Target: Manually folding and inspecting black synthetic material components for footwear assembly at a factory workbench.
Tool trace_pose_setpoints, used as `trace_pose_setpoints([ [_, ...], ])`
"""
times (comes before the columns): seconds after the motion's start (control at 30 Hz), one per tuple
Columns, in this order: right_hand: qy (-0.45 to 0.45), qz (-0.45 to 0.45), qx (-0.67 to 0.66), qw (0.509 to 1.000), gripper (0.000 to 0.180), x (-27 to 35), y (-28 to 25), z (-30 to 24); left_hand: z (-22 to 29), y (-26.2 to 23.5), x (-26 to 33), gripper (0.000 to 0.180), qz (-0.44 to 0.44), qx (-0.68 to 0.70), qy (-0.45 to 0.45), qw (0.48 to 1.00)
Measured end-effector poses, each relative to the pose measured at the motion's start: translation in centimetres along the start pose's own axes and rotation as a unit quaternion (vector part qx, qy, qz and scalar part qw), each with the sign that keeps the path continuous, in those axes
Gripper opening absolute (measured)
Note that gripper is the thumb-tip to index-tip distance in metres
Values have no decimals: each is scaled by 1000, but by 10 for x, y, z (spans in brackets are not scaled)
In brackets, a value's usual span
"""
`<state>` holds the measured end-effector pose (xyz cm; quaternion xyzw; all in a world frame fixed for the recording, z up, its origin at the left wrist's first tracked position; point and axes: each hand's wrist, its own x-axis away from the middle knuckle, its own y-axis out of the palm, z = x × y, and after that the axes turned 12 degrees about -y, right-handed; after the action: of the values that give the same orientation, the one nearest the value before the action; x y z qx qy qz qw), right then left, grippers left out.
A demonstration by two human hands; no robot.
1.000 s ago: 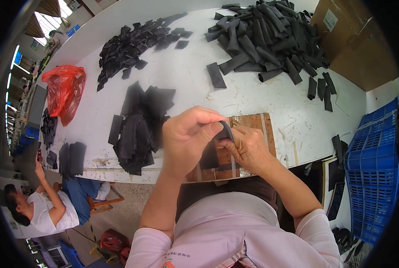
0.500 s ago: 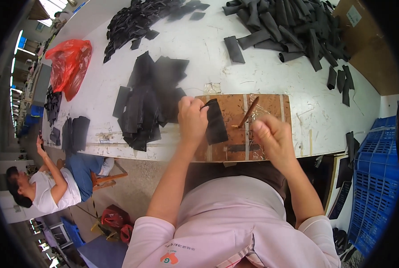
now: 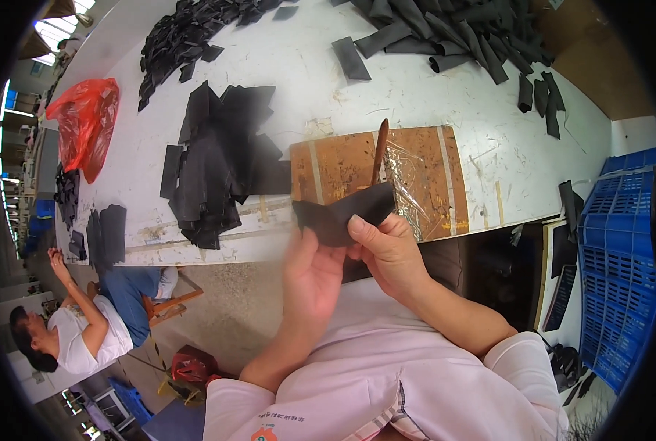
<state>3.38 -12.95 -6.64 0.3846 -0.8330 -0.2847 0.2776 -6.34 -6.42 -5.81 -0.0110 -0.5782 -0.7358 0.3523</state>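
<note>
Both of my hands hold a flat black piece of fabric or leather-like material (image 3: 342, 214) over the near edge of the brown board (image 3: 328, 169). Its upper edge dips in the middle. My left hand (image 3: 313, 275) pinches its left part from below, somewhat blurred. The thumb of my right hand (image 3: 392, 257) presses on the right part, with the fingers behind. A slim brown stick-like tool (image 3: 381, 151) shows beyond the piece on the board, its lower end hidden. Left of the board lies a loose stack of black pieces (image 3: 214, 176).
Black rolled pieces (image 3: 445, 33) heap at the far right by a cardboard box (image 3: 585, 59). Small black pieces (image 3: 188, 37) pile up far left, near a red plastic bag (image 3: 89, 121). A blue crate (image 3: 618, 272) stands right. Another person (image 3: 74, 323) sits left.
My right hand has come over to the left and taken hold of the black piece beside my left hand. The piece has been lifted off the board toward me. The view has shifted slightly.
</note>
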Motion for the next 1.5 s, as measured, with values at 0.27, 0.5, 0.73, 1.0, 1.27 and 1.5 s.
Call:
trace_pose_setpoints([
  [0.27,-214,16,217,952,7,0,-2,-10,-10,-11,5,20,186,-155,-71,968],
  [0.5,-320,5,515,796,11,-2,-4,-26,-10,19,22,20,112,-417,56,900],
  [0.73,-471,-26,617,630,19,-9,-17,-22,2,47,7,17,83,-449,51,888],
  [1.0,-391,-118,598,689,27,2,-8,-34,13,29,-7,5,145,-461,42,874],
  [1.27,-438,-190,620,623,19,-4,-8,-38,0,14,-8,9,140,-614,187,754],
  [1.5,-426,-145,648,614,17,-12,-10,-21,6,24,-11,17,146,-529,187,815],
])
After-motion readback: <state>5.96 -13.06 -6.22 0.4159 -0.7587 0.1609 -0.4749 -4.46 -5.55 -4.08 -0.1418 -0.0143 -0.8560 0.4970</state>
